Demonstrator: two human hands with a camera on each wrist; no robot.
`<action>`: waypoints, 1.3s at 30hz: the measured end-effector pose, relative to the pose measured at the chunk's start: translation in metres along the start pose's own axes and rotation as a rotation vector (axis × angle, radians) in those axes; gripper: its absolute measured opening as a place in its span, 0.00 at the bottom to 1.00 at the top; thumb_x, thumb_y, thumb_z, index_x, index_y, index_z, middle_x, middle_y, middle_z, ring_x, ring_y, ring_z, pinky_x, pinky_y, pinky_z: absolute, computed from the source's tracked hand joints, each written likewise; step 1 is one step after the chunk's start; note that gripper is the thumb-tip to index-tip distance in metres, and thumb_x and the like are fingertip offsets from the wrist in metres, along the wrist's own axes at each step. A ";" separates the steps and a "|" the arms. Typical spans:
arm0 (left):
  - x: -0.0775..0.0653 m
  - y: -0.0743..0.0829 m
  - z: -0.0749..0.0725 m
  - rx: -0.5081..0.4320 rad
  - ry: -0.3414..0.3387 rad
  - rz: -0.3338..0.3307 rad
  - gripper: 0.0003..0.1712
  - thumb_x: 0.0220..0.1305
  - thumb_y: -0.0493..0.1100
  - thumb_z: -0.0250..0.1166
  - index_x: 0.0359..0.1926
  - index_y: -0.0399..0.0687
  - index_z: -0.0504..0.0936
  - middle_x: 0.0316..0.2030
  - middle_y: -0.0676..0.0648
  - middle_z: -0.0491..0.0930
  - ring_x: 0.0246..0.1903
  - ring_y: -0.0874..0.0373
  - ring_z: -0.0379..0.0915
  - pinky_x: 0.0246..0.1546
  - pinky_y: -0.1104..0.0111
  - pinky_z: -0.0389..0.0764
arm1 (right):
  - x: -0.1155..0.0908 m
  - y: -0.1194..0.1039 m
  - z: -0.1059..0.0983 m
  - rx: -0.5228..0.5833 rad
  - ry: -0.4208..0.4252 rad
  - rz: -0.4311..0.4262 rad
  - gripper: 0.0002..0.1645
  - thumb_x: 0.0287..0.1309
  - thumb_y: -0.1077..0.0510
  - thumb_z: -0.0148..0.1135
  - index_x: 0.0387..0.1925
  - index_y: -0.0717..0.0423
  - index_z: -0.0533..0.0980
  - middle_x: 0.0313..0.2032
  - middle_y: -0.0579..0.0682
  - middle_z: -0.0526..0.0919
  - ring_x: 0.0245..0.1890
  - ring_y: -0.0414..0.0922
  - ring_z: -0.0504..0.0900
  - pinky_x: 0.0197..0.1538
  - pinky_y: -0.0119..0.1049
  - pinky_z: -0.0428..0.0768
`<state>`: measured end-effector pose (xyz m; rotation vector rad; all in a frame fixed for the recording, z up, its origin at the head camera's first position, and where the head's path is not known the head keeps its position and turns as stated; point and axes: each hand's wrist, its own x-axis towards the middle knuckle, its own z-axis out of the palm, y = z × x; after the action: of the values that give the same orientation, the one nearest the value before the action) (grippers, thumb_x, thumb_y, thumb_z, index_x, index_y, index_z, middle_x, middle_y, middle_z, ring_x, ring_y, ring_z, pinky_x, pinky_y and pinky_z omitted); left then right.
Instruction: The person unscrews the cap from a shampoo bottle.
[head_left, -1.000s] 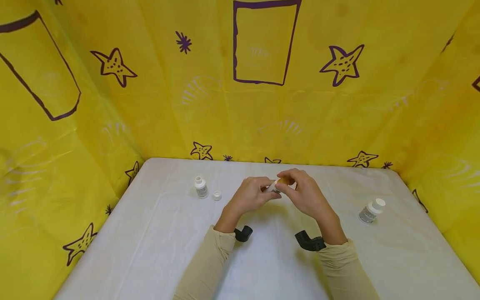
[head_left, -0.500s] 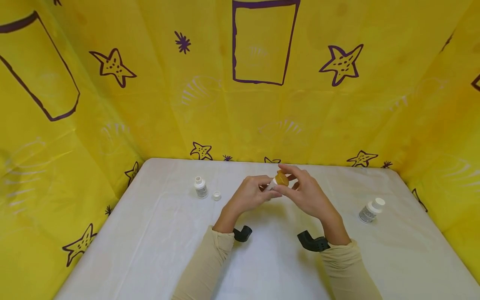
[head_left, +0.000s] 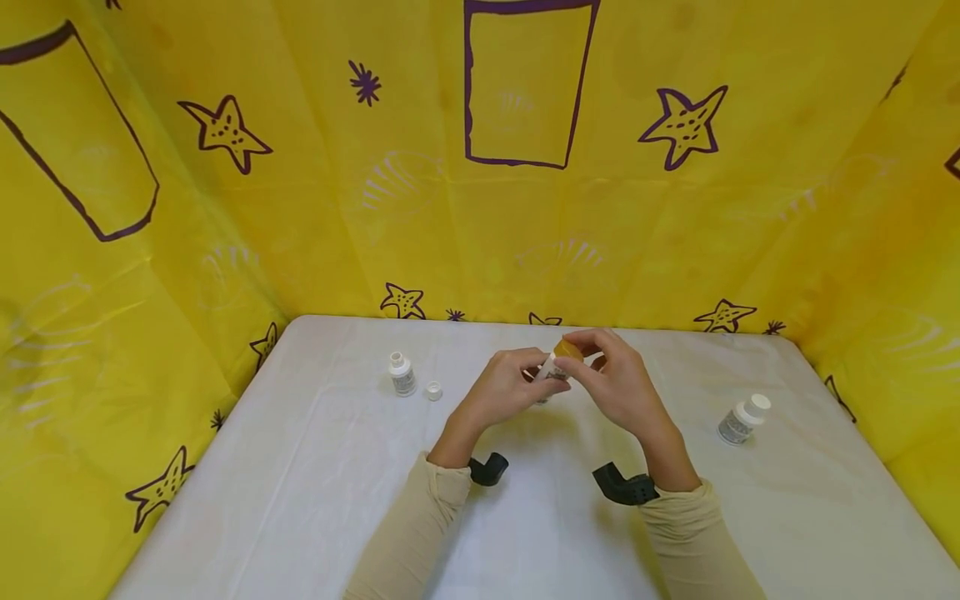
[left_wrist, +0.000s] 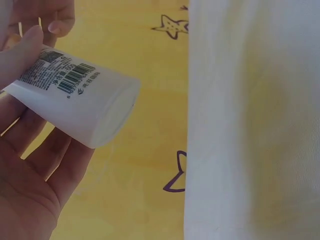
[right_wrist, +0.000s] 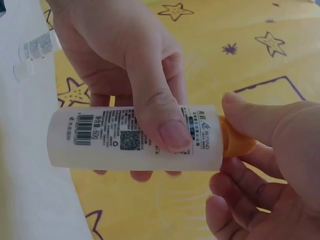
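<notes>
Over the middle of the table, my left hand (head_left: 506, 387) grips a white plastic bottle (right_wrist: 100, 140) with a printed label and barcode. Its thumb lies across the label and the fingers wrap behind. The bottle's flat oval base faces outward in the left wrist view. At the other end, my right hand (head_left: 618, 383) pinches the orange cap (right_wrist: 240, 140) between thumb and fingers. The cap sits at the bottle's top end, and the fingers partly hide it.
An uncapped small white bottle (head_left: 402, 379) stands on the white table (head_left: 315, 483) at the left, with a white screw cap (head_left: 434, 391) beside it. A capped white bottle (head_left: 738, 423) stands at the right. Behind hangs a yellow patterned curtain (head_left: 420, 225).
My right fingers were spread away from the orange cap half a second ago and now close around it again. The left hand keeps its grip, and the bottle has tilted slightly more upright.
</notes>
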<state>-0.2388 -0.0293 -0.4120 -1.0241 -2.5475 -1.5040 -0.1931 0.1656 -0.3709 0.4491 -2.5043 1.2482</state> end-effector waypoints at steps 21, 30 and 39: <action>0.000 -0.001 0.000 -0.030 -0.051 -0.086 0.14 0.65 0.55 0.71 0.30 0.55 0.79 0.32 0.55 0.82 0.33 0.59 0.81 0.32 0.70 0.82 | -0.002 -0.003 -0.012 -0.055 -0.111 -0.048 0.28 0.67 0.56 0.66 0.66 0.53 0.75 0.59 0.54 0.82 0.54 0.52 0.81 0.51 0.49 0.83; -0.001 -0.002 0.005 -0.029 -0.075 -0.054 0.09 0.61 0.57 0.73 0.37 0.62 0.86 0.29 0.57 0.79 0.29 0.61 0.78 0.30 0.72 0.80 | -0.004 -0.009 -0.015 -0.103 -0.086 0.203 0.26 0.64 0.41 0.68 0.48 0.58 0.79 0.43 0.55 0.81 0.42 0.49 0.80 0.44 0.39 0.78; -0.001 -0.002 0.004 -0.016 -0.086 -0.055 0.08 0.62 0.56 0.73 0.39 0.64 0.87 0.29 0.58 0.81 0.28 0.62 0.78 0.29 0.72 0.81 | -0.003 -0.006 -0.009 -0.096 -0.083 0.158 0.22 0.64 0.45 0.69 0.50 0.57 0.81 0.48 0.55 0.83 0.45 0.50 0.82 0.47 0.42 0.80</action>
<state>-0.2383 -0.0273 -0.4163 -1.0513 -2.6473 -1.5278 -0.1865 0.1700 -0.3625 0.2899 -2.7015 1.1802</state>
